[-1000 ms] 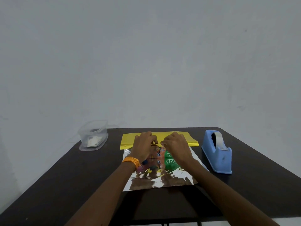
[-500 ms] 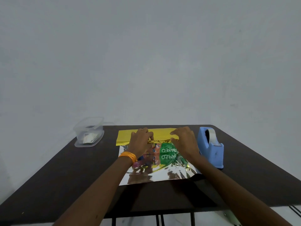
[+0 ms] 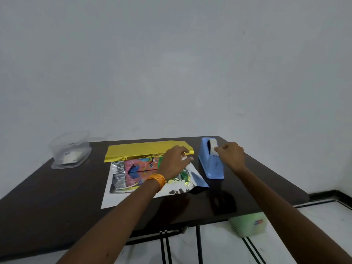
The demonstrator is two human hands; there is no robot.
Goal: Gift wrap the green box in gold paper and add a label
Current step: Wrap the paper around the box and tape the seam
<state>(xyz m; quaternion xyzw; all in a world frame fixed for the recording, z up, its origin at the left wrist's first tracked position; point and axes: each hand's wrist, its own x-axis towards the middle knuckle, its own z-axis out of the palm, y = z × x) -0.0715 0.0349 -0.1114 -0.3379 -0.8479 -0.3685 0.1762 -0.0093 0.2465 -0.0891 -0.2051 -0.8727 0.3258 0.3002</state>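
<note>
The green box point(image 3: 142, 166) lay on the silver underside of the gold paper point(image 3: 144, 150), toward the middle of the bench's point(image 3: 57, 197) far edge, with only the far flap folded up against it. The left hand point(image 3: 174, 162) rested on the box with bent fingers at the flap's right end; whether it pinched the paper or merely pressed could not be told. The right hand point(image 3: 232, 155) pinched the tape point(image 3: 213, 147) on the blue dispenser point(image 3: 211, 166) near the far right corner. One hand alone seemed a weak hold: slick foil might spring back or slide. A hard pull might drag the dispenser or twist the tape onto itself. The near flap lay loose, its right corner curling.
</note>
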